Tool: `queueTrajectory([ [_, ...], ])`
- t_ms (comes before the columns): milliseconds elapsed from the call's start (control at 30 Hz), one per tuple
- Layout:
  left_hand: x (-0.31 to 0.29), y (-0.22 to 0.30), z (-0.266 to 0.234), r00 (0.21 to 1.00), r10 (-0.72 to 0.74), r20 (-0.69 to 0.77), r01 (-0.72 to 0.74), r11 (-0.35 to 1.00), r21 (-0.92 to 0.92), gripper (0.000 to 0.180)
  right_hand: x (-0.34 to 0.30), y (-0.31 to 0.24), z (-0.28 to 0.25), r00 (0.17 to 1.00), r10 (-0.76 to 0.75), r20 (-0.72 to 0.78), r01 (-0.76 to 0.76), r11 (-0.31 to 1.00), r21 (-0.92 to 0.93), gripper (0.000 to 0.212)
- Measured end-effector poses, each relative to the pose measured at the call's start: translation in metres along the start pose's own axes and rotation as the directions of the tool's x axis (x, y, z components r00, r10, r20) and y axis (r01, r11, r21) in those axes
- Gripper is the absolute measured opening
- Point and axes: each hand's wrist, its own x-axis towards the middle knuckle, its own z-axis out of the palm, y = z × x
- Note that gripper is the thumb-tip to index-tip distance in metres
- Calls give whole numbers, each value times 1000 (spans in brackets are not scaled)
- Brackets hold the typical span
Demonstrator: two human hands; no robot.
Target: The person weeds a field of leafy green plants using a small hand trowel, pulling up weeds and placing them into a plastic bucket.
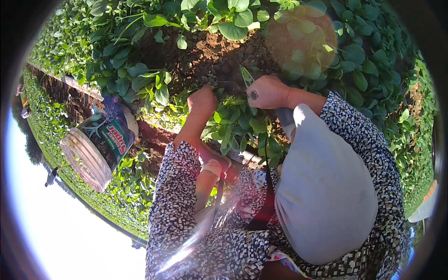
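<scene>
Brown, crumbly soil (207,53) lies bare and sunlit just beyond the hands, forming a rough pocket among leafy greens. Broad-leaved plants (357,58) crowd its right side and more close it off at the top, so the open ground is a small patch ahead and between. A pale, narrow edging (77,85) runs slantwise at the left with reddish earth beside it; past it, green rows stretch to a bright sky.

The left hand (203,99) is curled into a fist low by the soil; what it pinches is hidden. The right hand (267,92) is also clenched, just beside a light green stalk (246,76); I cannot tell what its fingers close on. Leafy greens (233,116) sit below and between the hands, within reach. Grey cloth (326,191) bulges close under the right forearm, leaving little room there. A clear plastic bucket (86,158) with a green label lies tilted to the left, well apart from both hands.
</scene>
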Motion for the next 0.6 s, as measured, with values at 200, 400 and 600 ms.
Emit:
queueTrajectory([
  [200,37,-101,7,962,152,-228,-270,667,-694,22,-12,3,-20,989,98,-108,-58,944,324,26],
  [400,79,-164,-25,982,-132,-136,-1,715,-699,34,11,-23,-38,997,-67,-36,63,993,-105,19],
  [600,85,-98,11,986,-51,157,91,962,-256,58,20,-18,-34,990,-136,31,139,938,-317,15],
])
